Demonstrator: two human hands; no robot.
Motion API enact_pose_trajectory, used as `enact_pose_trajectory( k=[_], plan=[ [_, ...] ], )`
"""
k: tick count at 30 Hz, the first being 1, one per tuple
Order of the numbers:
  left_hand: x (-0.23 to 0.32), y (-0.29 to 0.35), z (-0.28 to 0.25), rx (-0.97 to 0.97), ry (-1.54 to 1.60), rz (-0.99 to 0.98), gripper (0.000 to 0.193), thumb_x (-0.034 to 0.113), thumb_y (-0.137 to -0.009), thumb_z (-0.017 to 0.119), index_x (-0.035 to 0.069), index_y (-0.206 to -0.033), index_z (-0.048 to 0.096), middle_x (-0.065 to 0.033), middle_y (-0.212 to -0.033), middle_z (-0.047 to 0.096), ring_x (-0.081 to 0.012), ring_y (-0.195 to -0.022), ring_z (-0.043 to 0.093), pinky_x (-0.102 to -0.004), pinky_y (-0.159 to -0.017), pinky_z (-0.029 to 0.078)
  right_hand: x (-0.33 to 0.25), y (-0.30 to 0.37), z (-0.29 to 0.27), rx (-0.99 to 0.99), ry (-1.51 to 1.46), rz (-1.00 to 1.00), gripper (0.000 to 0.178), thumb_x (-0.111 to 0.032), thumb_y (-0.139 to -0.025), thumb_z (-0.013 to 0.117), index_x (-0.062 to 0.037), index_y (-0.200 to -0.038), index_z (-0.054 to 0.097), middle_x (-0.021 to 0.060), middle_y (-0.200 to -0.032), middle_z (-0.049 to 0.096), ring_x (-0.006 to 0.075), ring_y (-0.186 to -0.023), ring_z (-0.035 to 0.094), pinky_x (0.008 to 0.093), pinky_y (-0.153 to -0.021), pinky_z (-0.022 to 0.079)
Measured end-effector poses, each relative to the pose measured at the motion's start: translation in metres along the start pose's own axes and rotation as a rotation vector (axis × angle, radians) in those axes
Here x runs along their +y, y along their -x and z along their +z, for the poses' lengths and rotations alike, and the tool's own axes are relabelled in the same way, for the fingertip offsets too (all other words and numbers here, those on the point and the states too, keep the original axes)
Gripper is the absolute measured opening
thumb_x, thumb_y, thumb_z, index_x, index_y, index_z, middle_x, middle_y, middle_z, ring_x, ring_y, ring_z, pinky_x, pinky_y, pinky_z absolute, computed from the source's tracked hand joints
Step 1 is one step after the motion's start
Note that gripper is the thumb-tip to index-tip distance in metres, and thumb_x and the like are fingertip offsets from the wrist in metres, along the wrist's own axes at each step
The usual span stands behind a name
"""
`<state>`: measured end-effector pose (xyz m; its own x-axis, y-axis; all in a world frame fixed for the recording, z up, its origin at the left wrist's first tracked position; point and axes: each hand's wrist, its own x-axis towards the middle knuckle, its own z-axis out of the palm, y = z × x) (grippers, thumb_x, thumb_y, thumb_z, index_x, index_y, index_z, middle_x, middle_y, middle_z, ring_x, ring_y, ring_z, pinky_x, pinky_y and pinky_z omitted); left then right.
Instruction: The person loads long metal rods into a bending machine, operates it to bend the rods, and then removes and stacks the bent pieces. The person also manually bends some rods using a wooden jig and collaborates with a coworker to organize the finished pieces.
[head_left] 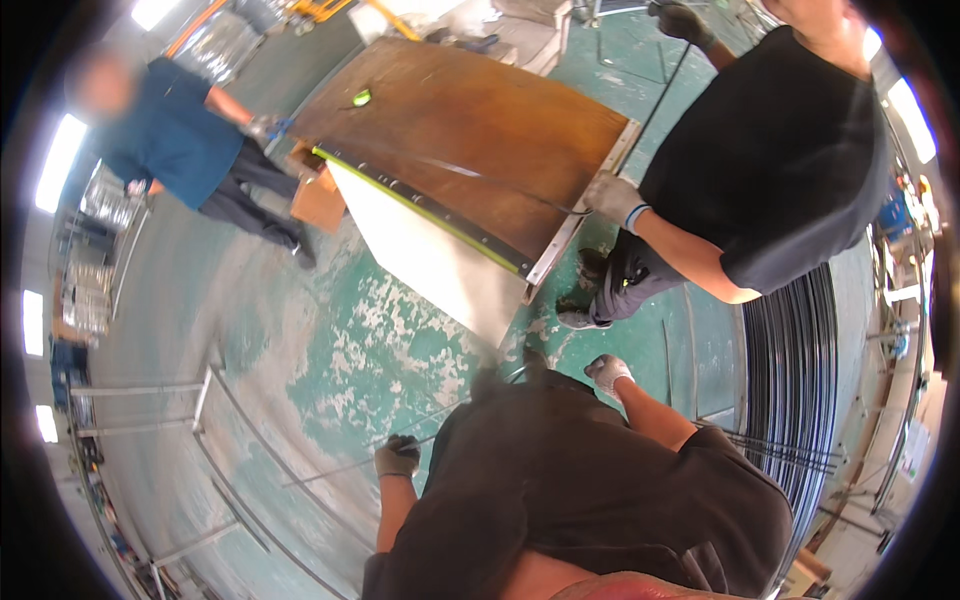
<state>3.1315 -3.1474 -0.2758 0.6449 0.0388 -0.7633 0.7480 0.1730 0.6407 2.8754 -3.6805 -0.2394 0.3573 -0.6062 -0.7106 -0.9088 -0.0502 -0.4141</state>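
Observation:
My left hand (397,457), in a dark grey glove, is closed around a thin metal rod (335,472) that sticks out to the left over the floor. My right hand (606,372), in a pale glove, is curled into a fist in front of my body. Whatever it may hold is hidden. Beyond my hands stands a table with a brown top (480,110), a pale side and a metal strip along its near edge. A co-worker in black (770,160) rests one gloved hand at the table's right corner and grips a long dark rod with the other.
A bundle of long dark rods (790,370) lies on the right. Metal frames (205,400) stand at the lower left. Another person in blue (190,140) stands left of the table, near a cardboard box (318,202). A yellow-green object (362,98) lies on the tabletop. The green floor is worn.

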Motion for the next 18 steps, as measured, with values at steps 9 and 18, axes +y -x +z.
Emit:
enact_pose_trajectory(
  k=[9, 18],
  plan=[
    [0.012, -0.043, -0.024, -0.344, -0.611, 0.519, 0.014, -0.005, -0.093, 0.058, 0.0, -0.098, 0.069, -0.0126, -0.097, 0.07, -0.0264, -0.093, 0.069, -0.0402, -0.085, 0.057, -0.081, 0.065, -0.038, 0.557, -0.175, -0.301, 0.077, -0.025, -0.089, 0.076, -0.003, -0.153, 0.04, 0.0313, -0.128, 0.068, 0.049, -0.122, 0.064, 0.051, -0.103, 0.051],
    [0.106, -0.096, -0.06, -0.49, -0.122, 0.121, 0.013, -0.002, -0.095, 0.07, -0.007, -0.106, 0.072, -0.0113, -0.105, 0.075, -0.0166, -0.097, 0.071, -0.0295, -0.086, 0.056, -0.04, 0.176, -0.092, 1.244, -0.61, -0.102, 0.04, -0.024, -0.09, 0.075, -0.0056, -0.125, 0.07, 0.0195, -0.112, 0.076, 0.0364, -0.105, 0.073, 0.0454, -0.095, 0.056]
  ],
)
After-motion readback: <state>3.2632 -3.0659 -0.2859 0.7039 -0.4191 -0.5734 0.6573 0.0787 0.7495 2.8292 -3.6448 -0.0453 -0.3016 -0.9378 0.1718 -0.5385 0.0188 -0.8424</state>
